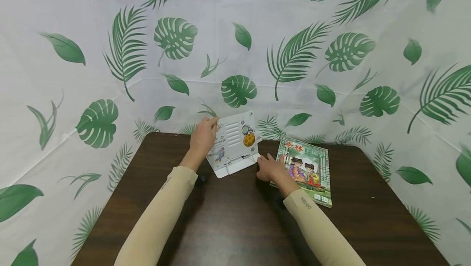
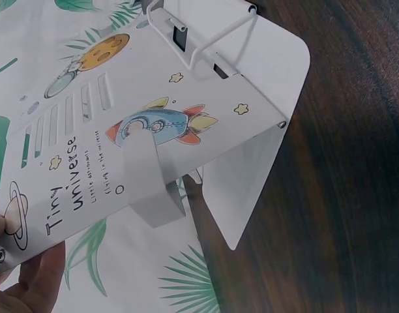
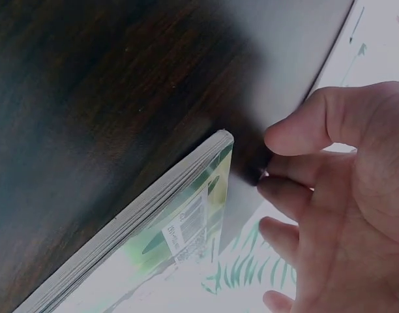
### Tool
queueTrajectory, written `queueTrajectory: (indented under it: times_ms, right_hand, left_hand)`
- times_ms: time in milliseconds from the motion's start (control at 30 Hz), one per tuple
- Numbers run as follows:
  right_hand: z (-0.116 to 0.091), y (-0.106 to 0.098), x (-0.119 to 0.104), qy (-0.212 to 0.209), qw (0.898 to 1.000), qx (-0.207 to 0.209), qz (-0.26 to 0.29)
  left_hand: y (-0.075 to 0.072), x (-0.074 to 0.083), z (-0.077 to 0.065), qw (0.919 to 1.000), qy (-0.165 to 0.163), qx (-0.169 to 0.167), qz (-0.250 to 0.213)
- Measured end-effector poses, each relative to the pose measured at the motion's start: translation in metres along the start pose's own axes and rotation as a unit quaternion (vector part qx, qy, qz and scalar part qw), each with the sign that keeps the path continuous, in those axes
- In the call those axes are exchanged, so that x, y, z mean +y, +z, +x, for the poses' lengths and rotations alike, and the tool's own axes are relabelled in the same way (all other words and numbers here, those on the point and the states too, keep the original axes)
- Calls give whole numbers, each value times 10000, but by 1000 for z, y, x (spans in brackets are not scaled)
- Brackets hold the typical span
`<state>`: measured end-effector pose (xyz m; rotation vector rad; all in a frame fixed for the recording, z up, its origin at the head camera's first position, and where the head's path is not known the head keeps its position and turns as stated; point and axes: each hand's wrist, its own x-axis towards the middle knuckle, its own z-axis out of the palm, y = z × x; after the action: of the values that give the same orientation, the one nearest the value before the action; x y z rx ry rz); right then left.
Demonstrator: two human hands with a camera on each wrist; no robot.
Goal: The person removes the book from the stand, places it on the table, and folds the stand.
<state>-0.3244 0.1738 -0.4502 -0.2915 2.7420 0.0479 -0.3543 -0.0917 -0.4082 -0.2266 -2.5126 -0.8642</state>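
Book stand (image 1: 237, 150): I'm seeing it leaning mid-frame, right of my left hand (image 1: 203, 137), its ledge (image 1: 243, 165) slanting up rightward.
Nearer hand: left, pinching the stand's upper-left corner.
Right hand (image 1: 271, 168): thumb and fingertips standing apart beside the ledge; contact unclear.
Magazine (image 1: 308, 170): lying right of it.
Table (image 1: 235, 225): dark wood.
Room: leaf-print cloth (image 1: 213, 8) hanging behind.

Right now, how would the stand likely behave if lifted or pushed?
The stand is probably stiff: its panel looks flat though the left hand grips it near a corner. Its base may swing if lifted, since it looks hinged to the panel. Thin and slotted, the panel suggests it is fairly light for its size.
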Motion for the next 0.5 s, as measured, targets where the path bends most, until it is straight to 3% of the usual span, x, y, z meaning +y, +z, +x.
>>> queueTrajectory:
  times_ms: [500]
  right_hand:
    - [15,3,1,-69,9988,398,-291]
  left_hand:
    - [-6,4,-7,9999,-7,-69,97]
